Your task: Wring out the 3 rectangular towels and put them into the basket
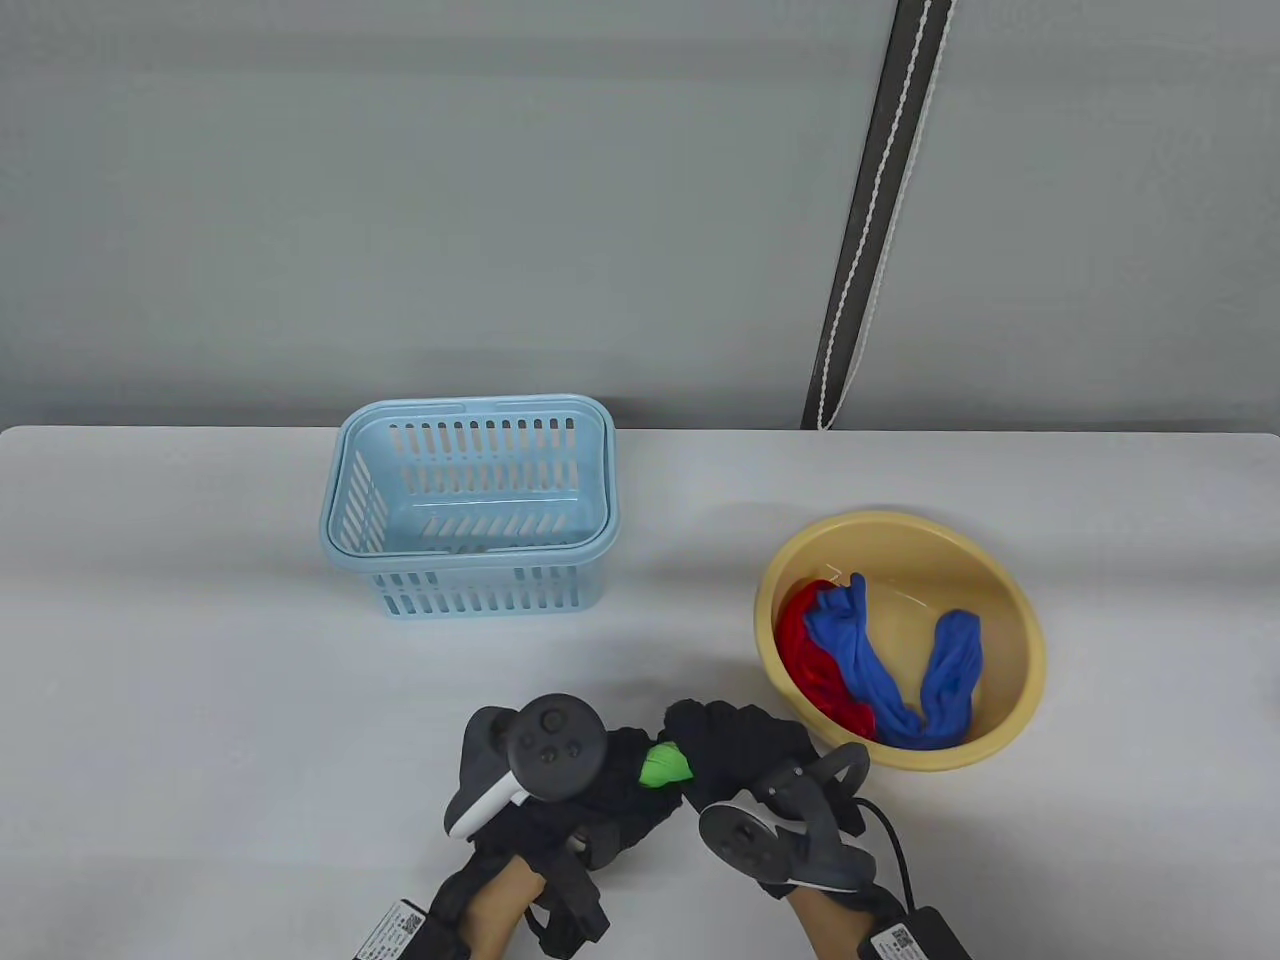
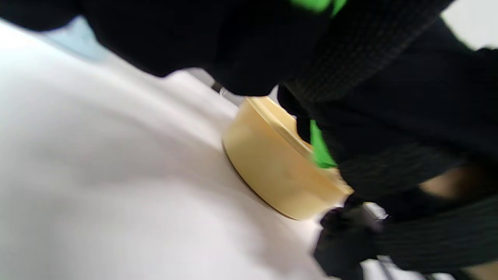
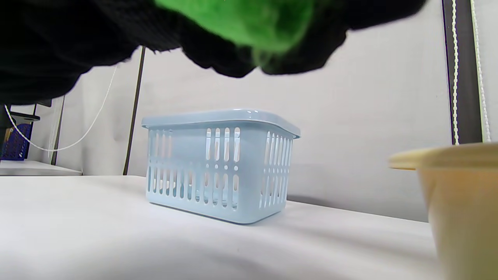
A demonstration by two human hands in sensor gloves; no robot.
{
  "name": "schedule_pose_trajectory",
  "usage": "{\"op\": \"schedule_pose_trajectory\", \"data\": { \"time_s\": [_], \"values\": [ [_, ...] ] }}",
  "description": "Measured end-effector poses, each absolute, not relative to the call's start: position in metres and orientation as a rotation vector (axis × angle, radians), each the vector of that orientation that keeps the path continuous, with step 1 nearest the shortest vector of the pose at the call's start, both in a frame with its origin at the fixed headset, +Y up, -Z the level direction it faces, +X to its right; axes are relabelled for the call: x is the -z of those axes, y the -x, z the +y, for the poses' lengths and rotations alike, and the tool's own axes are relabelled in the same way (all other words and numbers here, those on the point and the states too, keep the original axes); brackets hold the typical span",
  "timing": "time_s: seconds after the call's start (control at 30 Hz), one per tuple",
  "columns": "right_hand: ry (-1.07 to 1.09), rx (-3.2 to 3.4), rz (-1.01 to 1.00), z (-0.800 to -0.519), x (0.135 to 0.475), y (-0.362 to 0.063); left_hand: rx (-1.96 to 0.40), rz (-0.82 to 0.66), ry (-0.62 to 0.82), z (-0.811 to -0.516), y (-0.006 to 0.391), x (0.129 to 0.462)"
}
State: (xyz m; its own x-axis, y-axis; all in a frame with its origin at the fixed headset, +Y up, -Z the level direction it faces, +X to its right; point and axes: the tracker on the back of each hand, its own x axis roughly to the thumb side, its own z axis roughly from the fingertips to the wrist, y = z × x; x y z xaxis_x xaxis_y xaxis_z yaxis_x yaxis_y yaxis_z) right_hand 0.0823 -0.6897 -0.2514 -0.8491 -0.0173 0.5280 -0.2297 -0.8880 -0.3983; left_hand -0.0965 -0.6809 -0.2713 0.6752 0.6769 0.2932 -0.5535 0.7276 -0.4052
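Observation:
Both gloved hands meet near the table's front edge, gripping a green towel (image 1: 664, 766) between them; only a small bunched part shows between the gloves. My left hand (image 1: 610, 790) holds its left end, my right hand (image 1: 735, 745) its right end. The green towel (image 3: 249, 21) fills the top of the right wrist view, and a strip of the green towel (image 2: 320, 149) shows in the left wrist view. A blue towel (image 1: 885, 675) and a red towel (image 1: 815, 665) lie crumpled in the yellow basin (image 1: 1020, 640). The light blue basket (image 1: 470, 575) stands with nothing visible inside.
The basin (image 2: 272, 163) sits just right of my hands, the basket (image 3: 221, 167) farther back on the left. A dark strip with a white bead cord (image 1: 865, 215) hangs on the wall behind. A cable (image 1: 890, 835) trails from my right wrist.

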Motion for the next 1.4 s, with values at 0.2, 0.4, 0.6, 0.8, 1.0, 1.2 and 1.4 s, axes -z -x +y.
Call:
{"op": "schedule_pose_trajectory", "data": {
  "time_s": [0.2, 0.4, 0.6, 0.8, 1.0, 1.2, 1.4],
  "values": [
    [-0.845, -2.792, -0.759, -0.687, 0.252, -0.087, -0.981, -0.455, 0.541, -0.695, 0.097, 0.279],
    [-0.840, -2.769, -0.779, -0.685, 0.253, -0.088, -1.268, -0.442, 0.785, -0.715, 0.093, 0.281],
    [-0.845, -2.738, -0.810, -0.683, 0.252, -0.091, -1.484, -0.510, 0.993, -0.731, 0.083, 0.281],
    [-0.867, -2.718, -0.854, -0.679, 0.249, -0.089, -1.575, -0.561, 1.068, -0.736, 0.080, 0.277],
    [-0.860, -2.749, -0.871, -0.678, 0.247, -0.090, -1.354, -0.545, 0.947, -0.724, 0.086, 0.276],
    [-0.887, -2.866, -0.884, -0.681, 0.241, -0.088, -0.920, -0.494, 0.620, -0.702, 0.095, 0.267],
    [-0.825, -2.985, -0.683, -0.684, 0.239, -0.086, -0.601, -0.424, 0.372, -0.677, 0.109, 0.256]
  ]
}}
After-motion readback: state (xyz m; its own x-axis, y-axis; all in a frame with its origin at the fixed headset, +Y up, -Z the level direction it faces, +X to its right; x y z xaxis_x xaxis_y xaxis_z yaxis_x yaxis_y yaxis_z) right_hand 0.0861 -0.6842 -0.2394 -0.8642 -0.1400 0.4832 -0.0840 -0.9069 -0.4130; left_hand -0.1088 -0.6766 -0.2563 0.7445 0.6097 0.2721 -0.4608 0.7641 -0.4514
